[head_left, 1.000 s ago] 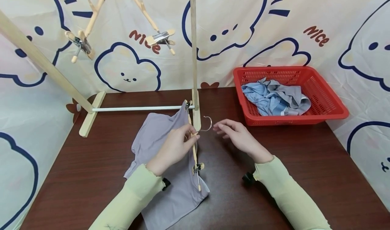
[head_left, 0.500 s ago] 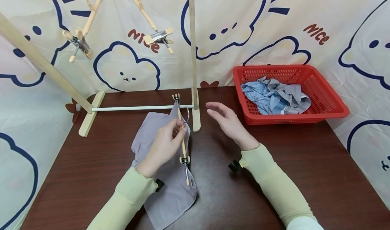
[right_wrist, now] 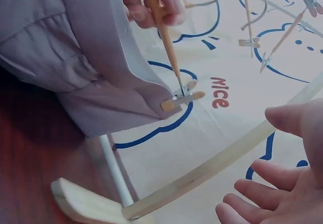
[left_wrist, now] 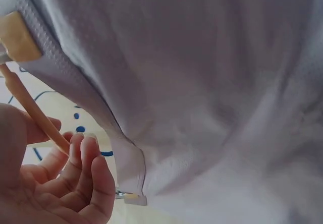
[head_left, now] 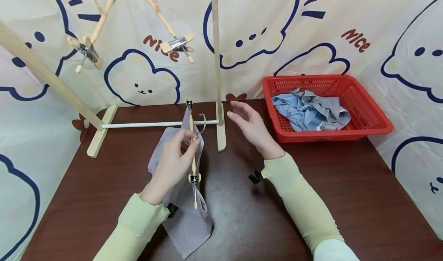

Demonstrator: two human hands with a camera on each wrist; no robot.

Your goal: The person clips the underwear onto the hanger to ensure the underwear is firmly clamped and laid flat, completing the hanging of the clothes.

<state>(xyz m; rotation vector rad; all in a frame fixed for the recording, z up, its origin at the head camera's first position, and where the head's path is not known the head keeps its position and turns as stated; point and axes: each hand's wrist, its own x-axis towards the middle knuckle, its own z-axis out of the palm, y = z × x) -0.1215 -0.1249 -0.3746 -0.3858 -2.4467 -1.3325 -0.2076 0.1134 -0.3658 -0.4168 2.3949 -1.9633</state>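
My left hand (head_left: pixel 172 163) pinches a wooden clip hanger (head_left: pixel 194 163) near its middle, thumb against curled fingers. The hanger's metal hook (head_left: pixel 204 123) points up and right. From its two clips hangs a greyish-lilac garment (head_left: pixel 187 224), held by its top edge; the lower part hangs over the table. In the right wrist view one clip (right_wrist: pixel 181 100) bites the corner of that edge. The cloth (left_wrist: pixel 202 93) fills most of the left wrist view. Right of the hanger, my right hand (head_left: pixel 254 132) is raised with fingers spread and holds nothing.
A wooden rack stands ahead, its right post (head_left: pixel 217 61) close to my right hand and a white bar (head_left: pixel 145 125) low across it. Two clip hangers (head_left: pixel 176 44) hang at upper left. A red basket (head_left: pixel 328 138) with blue and grey clothes sits at right on the brown table (head_left: pixel 277 222).
My left hand has carried the hanger and garment leftward and lifted them somewhat. My right hand has moved away from the hook, forward and slightly left, its fingers spreading.
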